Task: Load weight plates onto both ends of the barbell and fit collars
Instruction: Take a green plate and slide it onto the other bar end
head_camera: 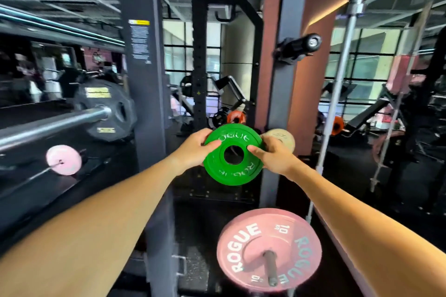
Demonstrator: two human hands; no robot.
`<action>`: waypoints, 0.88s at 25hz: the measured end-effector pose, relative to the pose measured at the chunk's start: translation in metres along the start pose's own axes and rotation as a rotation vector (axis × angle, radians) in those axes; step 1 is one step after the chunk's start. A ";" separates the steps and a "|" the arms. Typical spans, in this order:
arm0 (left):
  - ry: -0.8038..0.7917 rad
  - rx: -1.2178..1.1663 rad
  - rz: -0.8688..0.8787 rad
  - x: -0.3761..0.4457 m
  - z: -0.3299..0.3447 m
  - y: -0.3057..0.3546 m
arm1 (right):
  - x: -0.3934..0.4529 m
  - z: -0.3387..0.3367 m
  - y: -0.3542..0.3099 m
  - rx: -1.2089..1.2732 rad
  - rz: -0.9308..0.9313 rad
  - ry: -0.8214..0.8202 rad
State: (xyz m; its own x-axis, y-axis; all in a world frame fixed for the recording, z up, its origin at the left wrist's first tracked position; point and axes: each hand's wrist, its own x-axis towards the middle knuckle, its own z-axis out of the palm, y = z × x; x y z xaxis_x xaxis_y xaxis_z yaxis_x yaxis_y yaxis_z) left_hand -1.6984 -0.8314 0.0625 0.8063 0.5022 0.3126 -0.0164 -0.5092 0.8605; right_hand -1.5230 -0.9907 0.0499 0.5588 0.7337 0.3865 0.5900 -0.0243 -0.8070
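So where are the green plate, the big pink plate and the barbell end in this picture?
green plate (pixel 218 171): head view, lower left of its face.
big pink plate (pixel 243 246): head view, left of its face, on the lettering.
barbell end (pixel 72 119): head view, on the bare steel sleeve.

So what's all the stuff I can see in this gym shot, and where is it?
green plate: one, green, held up at centre between both hands
pink plate: one, pink, marked 10, on a storage peg at bottom centre
cream plate: one, cream, small, behind the right hand
black plate: one, black, on the barbell at left
barbell: one, silver, sleeve running in from the left
small pink plate: one, pale pink, lower left
rack upright: one, dark grey, left of centre
upright bar: one, silver, standing at right
left hand: one, grip on the plate's left edge
right hand: one, grip on its right edge
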 end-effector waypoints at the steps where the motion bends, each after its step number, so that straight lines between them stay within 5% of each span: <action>1: 0.050 0.007 0.019 -0.010 -0.021 0.001 | 0.001 0.022 -0.014 0.022 -0.028 0.026; 8: 0.521 -0.014 0.109 -0.102 -0.187 0.005 | 0.002 0.211 -0.152 0.504 -0.072 0.037; 22: 0.721 0.134 -0.131 -0.225 -0.381 -0.085 | -0.012 0.435 -0.257 0.347 -0.103 -0.197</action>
State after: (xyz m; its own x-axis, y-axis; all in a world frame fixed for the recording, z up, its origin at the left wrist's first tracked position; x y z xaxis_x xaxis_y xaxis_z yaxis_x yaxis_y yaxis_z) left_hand -2.1033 -0.6352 0.0722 0.2076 0.8754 0.4366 0.1626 -0.4710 0.8670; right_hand -1.9346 -0.6982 0.0584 0.3650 0.8372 0.4072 0.3867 0.2615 -0.8843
